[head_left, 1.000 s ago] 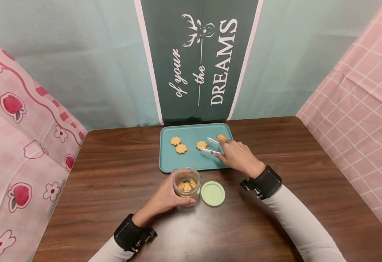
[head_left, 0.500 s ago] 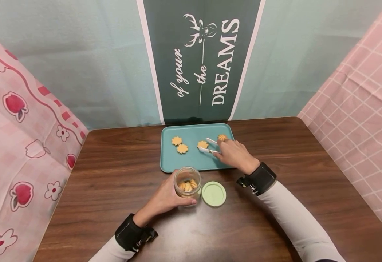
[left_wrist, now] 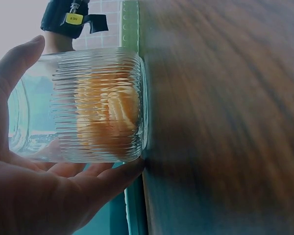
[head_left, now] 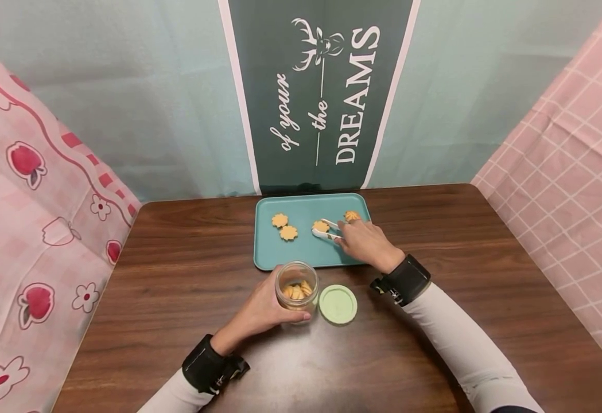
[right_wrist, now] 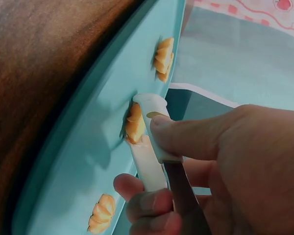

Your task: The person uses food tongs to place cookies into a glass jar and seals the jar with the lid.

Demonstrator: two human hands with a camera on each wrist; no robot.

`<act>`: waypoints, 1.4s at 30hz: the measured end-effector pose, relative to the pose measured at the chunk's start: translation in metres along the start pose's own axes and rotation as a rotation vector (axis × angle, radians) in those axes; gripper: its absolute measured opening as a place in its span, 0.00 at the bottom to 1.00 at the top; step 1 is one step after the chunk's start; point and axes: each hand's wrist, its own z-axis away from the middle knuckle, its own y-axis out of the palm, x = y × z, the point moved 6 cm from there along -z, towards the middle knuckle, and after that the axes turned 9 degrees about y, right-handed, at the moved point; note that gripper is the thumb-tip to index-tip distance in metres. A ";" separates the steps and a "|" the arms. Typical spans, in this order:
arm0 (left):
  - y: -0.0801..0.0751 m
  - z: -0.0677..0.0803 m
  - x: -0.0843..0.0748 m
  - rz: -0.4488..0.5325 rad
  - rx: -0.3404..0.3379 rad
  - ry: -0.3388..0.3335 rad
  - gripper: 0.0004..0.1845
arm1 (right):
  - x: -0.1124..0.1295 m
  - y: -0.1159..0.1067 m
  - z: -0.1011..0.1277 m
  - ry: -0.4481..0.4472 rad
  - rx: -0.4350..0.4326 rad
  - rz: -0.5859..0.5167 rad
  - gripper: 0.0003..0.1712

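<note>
Head view: on the dark green banner (head_left: 321,94) at the back, white lettering "of your — the DREAMS" under a stag's head, turned sideways. Below it, on the brown wooden table (head_left: 486,269), a teal tray (head_left: 301,252) with four flower-shaped cookies. Right hand (head_left: 365,242) over the tray's right part, clenched round white tongs (head_left: 325,229), the two tips set either side of one cookie (head_left: 321,226) that lies on the tray; another cookie (head_left: 351,216) just behind the knuckles, two more cookies (head_left: 284,227) well to the left. Left hand (head_left: 259,312) wrapped round a ribbed glass jar (head_left: 295,285) standing upright and uncovered on the table just in front of the tray, several cookies inside. Pale green lid (head_left: 337,304) flat on the table, just beside the jar on its right. Black wrist straps on both white sleeves. Left wrist view: jar (left_wrist: 83,110) close up, orange cookies blurred behind the ribbed glass, thumb above and fingers (left_wrist: 88,181) curled beneath it; small yellow label on the far black strap, writing too small to read. Right wrist view: tongs (right_wrist: 152,142) pinched between thumb and curled fingers (right_wrist: 152,203), their tips touching the cookie (right_wrist: 134,123) on both sides; one cookie farther up the tray (right_wrist: 88,161), another near the bottom edge.
</note>
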 end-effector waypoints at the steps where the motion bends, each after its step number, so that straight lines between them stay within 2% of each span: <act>1: 0.000 0.000 0.000 0.000 0.000 0.001 0.49 | 0.000 0.000 0.000 -0.007 -0.006 0.007 0.21; 19: 0.000 -0.002 0.000 -0.014 0.005 0.015 0.49 | 0.005 -0.004 0.008 -0.058 -0.067 0.029 0.20; 24: -0.001 -0.001 0.000 0.003 0.005 0.001 0.49 | 0.007 -0.007 0.013 -0.072 -0.084 0.021 0.21; 34: -0.001 -0.002 0.000 -0.005 0.012 0.006 0.50 | 0.009 -0.010 0.020 -0.071 -0.104 0.031 0.25; 42: 0.000 0.000 0.001 -0.012 0.005 0.007 0.50 | 0.011 -0.018 0.028 -0.076 -0.124 0.023 0.23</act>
